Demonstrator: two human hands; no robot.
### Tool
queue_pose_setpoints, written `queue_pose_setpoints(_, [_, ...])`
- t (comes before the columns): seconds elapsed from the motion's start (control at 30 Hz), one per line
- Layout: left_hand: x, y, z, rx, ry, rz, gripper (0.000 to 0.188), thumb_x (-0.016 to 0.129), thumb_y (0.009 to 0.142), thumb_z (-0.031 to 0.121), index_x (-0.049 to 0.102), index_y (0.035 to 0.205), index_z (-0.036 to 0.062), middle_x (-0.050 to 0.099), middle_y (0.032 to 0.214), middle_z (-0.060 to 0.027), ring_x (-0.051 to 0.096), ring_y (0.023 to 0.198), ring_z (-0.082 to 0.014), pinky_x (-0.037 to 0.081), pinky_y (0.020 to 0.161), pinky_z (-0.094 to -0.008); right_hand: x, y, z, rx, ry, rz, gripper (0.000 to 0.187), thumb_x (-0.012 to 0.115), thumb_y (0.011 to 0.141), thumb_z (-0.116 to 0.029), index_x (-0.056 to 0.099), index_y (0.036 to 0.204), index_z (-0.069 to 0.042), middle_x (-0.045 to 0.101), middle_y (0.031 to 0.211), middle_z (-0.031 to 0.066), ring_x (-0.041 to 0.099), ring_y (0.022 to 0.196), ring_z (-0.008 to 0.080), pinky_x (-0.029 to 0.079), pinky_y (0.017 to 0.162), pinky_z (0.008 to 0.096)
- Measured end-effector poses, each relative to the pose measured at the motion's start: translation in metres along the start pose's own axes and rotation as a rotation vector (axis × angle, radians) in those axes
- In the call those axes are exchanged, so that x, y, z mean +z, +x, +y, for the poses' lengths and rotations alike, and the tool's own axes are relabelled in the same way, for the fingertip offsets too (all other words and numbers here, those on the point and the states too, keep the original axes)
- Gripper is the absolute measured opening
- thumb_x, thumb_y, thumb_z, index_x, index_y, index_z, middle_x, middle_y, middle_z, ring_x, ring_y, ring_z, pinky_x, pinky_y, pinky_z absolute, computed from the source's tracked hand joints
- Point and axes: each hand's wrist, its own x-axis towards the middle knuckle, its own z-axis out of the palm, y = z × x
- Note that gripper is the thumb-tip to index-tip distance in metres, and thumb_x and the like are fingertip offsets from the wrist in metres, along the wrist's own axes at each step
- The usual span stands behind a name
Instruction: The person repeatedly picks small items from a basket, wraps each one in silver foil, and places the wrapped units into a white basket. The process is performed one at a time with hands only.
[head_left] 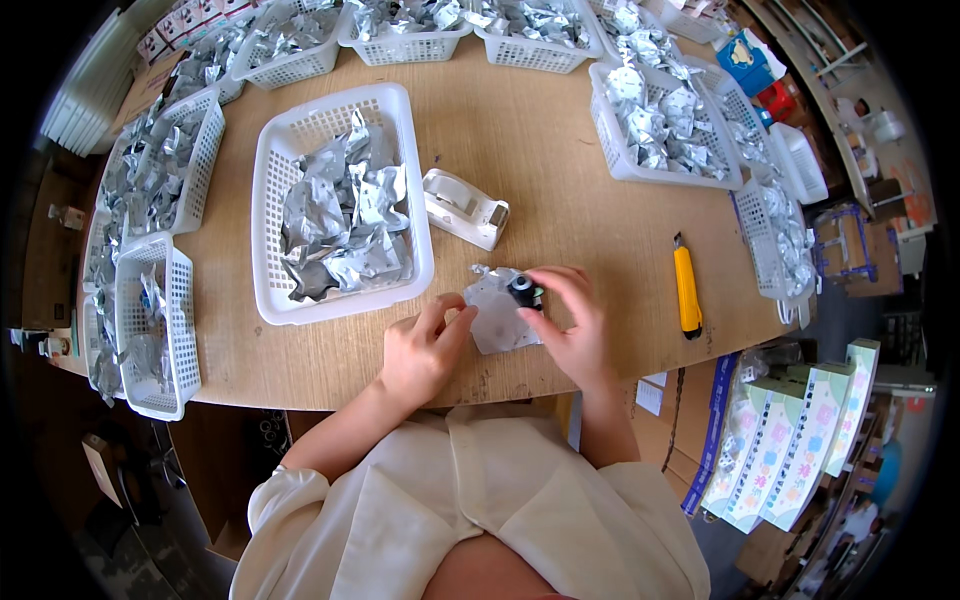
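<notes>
Between thumb and fingers, my right hand grips a small black cylindrical part with a round, lens-like end. Beneath it, a small translucent plastic bag lies crumpled on the table. My left hand is closed in a pinch at the bag's left edge; its fingertips seem to hold that edge. Just beyond the bag sits a white tape dispenser. To the left of the dispenser, a large white basket holds several crumpled silver foil bags.
More white baskets of foil bags line the far edge, the left side and the right side. A yellow utility knife lies to the right on the wooden table. Printed cartons stand below the table's right edge.
</notes>
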Motion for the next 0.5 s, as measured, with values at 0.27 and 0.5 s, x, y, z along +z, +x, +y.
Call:
queue_pose_setpoints(0.27, [-0.032, 0.027, 0.011, 0.246, -0.079, -0.095, 0.03, 0.066, 0.071, 0.0, 0.064, 0.101, -0.002, 0.065, 0.102, -0.0113, 0.067, 0.072, -0.0204, 0.055, 0.057, -0.0304, -0.024, 0.008, -0.014, -0.016, 0.449, -0.214, 0.035, 0.064, 0.089, -0.009, 0.054, 0.121, 0.0, 0.058, 0.112, 0.0113, 0.056, 0.103, 0.0201, 0.046, 0.087, 0.0313])
queue_pose_setpoints(0.5, [-0.051, 0.041, 0.018, 0.261, -0.083, -0.085, 0.032, 0.066, 0.071, -0.005, 0.064, 0.103, -0.0042, 0.059, 0.104, -0.0117, 0.066, 0.077, -0.0213, 0.056, 0.062, -0.0311, -0.041, 0.017, -0.027, 0.048, 0.298, -0.433, 0.037, 0.061, 0.091, -0.006, 0.049, 0.125, -0.001, 0.055, 0.112, 0.0141, 0.056, 0.107, 0.0257, 0.048, 0.087, 0.0336])
